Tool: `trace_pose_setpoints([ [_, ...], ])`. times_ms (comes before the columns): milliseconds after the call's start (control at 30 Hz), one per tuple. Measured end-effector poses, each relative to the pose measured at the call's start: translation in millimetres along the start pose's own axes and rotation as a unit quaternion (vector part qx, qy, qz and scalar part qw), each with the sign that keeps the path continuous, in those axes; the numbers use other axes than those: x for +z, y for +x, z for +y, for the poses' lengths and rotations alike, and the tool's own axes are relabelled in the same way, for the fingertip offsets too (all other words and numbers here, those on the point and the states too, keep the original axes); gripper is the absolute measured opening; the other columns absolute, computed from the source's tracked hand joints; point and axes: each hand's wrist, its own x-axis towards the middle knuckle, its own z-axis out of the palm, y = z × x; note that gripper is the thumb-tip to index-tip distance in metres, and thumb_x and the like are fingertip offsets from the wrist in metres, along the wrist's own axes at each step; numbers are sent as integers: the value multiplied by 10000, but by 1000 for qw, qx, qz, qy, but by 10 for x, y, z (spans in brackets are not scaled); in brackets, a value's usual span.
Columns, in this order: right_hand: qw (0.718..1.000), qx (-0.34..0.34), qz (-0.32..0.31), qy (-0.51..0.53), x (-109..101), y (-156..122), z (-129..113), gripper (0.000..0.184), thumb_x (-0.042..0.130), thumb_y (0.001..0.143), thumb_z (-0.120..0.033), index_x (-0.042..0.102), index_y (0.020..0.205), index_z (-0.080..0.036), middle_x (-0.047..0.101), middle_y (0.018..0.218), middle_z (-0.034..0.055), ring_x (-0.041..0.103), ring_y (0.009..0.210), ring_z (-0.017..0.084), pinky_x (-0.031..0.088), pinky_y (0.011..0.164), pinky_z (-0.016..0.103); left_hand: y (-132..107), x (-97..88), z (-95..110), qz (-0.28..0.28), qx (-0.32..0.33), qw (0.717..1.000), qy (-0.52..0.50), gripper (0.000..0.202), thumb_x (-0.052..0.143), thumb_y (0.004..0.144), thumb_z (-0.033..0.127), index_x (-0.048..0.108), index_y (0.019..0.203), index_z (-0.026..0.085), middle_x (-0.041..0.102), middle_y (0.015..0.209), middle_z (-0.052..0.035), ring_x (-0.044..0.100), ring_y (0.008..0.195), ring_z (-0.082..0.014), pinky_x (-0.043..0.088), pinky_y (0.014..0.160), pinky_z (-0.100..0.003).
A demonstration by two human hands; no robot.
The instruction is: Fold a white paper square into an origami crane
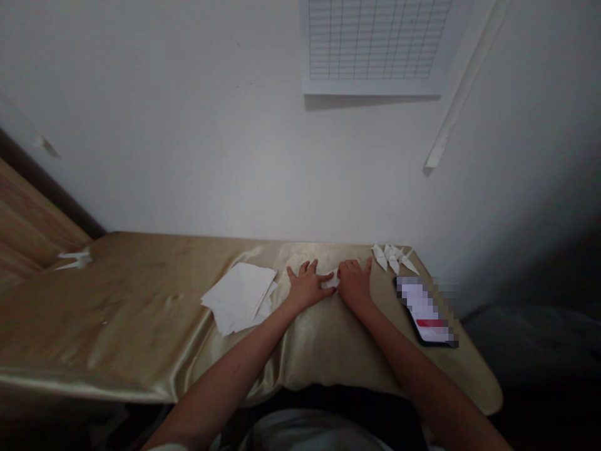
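A small piece of folded white paper lies on the cloth between my two hands, mostly covered by fingers. My left hand has its fingers spread, with the index finger and thumb touching the paper's left part. On the other side, my right hand is closed, its curled fingers pressed on the paper's right part while one finger sticks out. Just beyond the right hand stand several white folded paper cranes. A loose stack of white paper sheets sits left of my left hand.
A phone with a lit screen lies at the right. The table wears a shiny gold cloth against a white wall. Another folded white paper piece rests at the far left. A gridded sheet hangs above.
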Motion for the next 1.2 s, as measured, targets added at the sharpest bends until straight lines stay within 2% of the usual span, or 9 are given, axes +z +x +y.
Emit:
trace_pose_setpoints([
  [500,1000,-2,0,-6,25,4,7,129,539,887,-162,647,950,-195,708,1069,101,565,1122,268,0,1209,683,18,27,-12,-4,-5,1000,-2,528,606,857,720,614,1353,539,335,1675,-8,227,1542,-423,66,1138,-817],
  [833,1000,10,0,7,68,8,29,140,533,877,-127,635,945,-194,705,1079,103,558,1131,270,12,1199,686,-1,16,-23,-4,-4,1000,-14,529,617,852,722,609,1351,547,330,1676,-9,229,1544,-412,70,1135,-821],
  [1033,997,24,6,68,119,-8,98,184,460,920,-105,602,890,-218,701,1041,48,562,1142,239,26,1195,694,-34,52,-20,10,3,1000,-6,574,611,872,694,548,1418,528,318,1678,-17,224,1539,-421,64,1142,-815],
  [1200,991,32,-8,127,137,42,152,193,446,931,-120,604,871,-214,707,1062,44,558,1180,239,26,1183,710,-53,86,-20,41,15,999,-10,597,667,861,652,535,1427,514,342,1658,-60,245,1529,-400,68,1128,-827],
])
